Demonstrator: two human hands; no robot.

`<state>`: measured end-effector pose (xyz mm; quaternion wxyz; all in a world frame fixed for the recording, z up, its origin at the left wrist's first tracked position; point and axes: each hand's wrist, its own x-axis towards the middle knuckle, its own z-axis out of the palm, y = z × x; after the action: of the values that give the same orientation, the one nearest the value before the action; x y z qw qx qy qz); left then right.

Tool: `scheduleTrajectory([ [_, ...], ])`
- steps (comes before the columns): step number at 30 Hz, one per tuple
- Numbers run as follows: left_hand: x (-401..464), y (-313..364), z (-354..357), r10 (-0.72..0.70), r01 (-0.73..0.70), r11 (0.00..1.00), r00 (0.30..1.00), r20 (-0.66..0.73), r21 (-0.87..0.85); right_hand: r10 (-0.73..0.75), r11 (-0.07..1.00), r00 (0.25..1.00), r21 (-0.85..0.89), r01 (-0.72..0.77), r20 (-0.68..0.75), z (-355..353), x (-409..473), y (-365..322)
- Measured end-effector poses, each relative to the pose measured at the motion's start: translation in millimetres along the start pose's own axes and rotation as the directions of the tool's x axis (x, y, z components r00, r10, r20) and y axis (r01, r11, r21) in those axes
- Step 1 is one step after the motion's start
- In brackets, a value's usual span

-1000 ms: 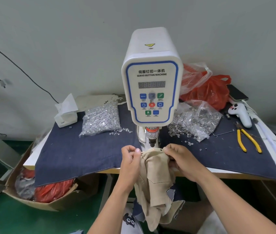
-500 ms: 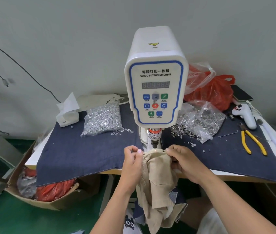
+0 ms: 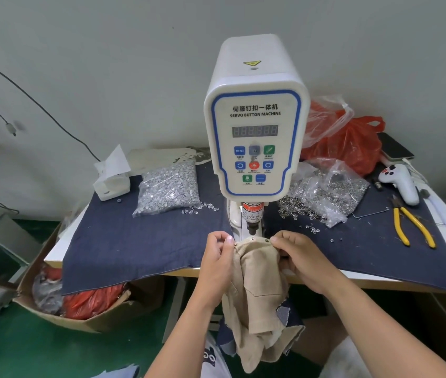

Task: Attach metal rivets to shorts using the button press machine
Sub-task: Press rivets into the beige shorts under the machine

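Nothing much shifting: both hands are still holding the beige fabric shorts (image 3: pixel 260 271) under the white servo button machine (image 3: pixel 256 115). Left hand (image 3: pixel 216 257) and right hand (image 3: pixel 301 257) fingers are pinching the waistband edge beside the punch. Risk: fingers sitting close to the punch, or fabric slipping so the rivet is landing off-mark.

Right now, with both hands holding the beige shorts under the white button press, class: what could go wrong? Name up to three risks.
1. The left hand and right hand pinch the beige fabric shorts close beside the black press punch; fingertips could be caught.
2. Most of the shorts hang off the white table edge; their weight might drag the edge off line.
3. Loose small metal rings lie on the dark blue denim cloth nearby and could slip under the fabric.
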<state>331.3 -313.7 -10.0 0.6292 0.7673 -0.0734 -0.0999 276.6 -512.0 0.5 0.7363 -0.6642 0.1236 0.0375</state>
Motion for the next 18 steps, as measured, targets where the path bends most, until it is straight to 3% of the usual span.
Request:
scheduleTrajectory([
  [3,-7,11,-3,-0.022,0.023,0.999,0.999,0.035,-0.037,-0.023,1.000,1.000,0.005,0.023,-0.006,3,-7,-6],
  [6,-17,28,-10,0.002,0.000,1.000,0.972,0.234,-0.007,-0.060,0.991,0.998,-0.115,0.063,0.031,8,-16,-12],
  [9,-30,37,-22,0.092,-0.188,0.964,0.902,0.423,0.190,-0.142,0.933,0.980,-0.310,0.180,0.143,18,-30,-15],
  [11,-33,42,-33,0.126,-0.264,0.938,0.862,0.490,0.224,-0.142,0.900,0.960,-0.372,0.226,0.241,21,-41,-23],
  [15,-44,45,-53,0.132,-0.133,0.990,0.808,0.574,-0.041,-0.022,0.743,0.923,-0.611,0.272,0.385,14,-48,-39],
  [18,-49,40,-61,0.073,-0.003,0.992,0.827,0.557,-0.126,-0.016,0.785,0.890,-0.546,0.294,0.456,13,-52,-47],
])
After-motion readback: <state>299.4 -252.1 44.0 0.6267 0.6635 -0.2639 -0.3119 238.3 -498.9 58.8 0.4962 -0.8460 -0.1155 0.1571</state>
